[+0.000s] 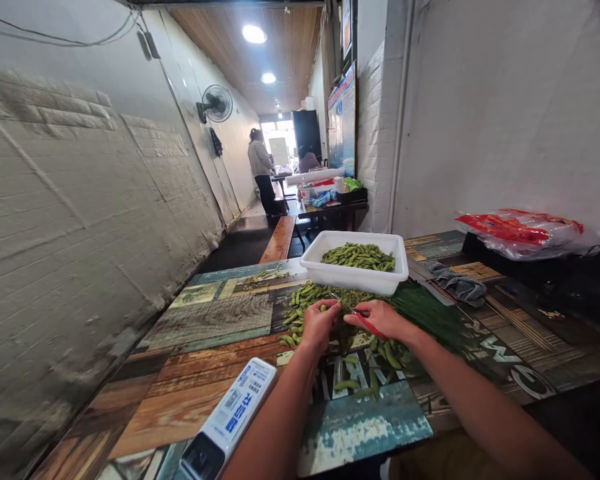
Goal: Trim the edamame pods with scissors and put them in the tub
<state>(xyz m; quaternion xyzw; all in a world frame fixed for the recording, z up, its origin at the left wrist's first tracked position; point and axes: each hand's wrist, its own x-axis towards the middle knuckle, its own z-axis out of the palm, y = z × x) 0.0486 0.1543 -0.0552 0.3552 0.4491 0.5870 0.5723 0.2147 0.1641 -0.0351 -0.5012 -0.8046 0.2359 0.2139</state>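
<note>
A pile of green bean pods [305, 300] lies on the patchwork wooden table [205, 373] in front of me. My left hand [320, 323] rests on the pile, fingers curled round a pod. My right hand [380, 319] is closed on red-handled scissors [363, 319], whose blades point left toward the pod. More pods [380, 360] lie scattered below my hands. Behind the pile, a white tub [355, 273] holds a layer of pods.
A bunch of green chives [425, 313] and a grey cloth [455, 283] lie to the right. A phone-like device [230, 417] sits near the front edge. A red-and-clear plastic bag [525, 233] is at far right. A person stands far down the corridor [260, 170].
</note>
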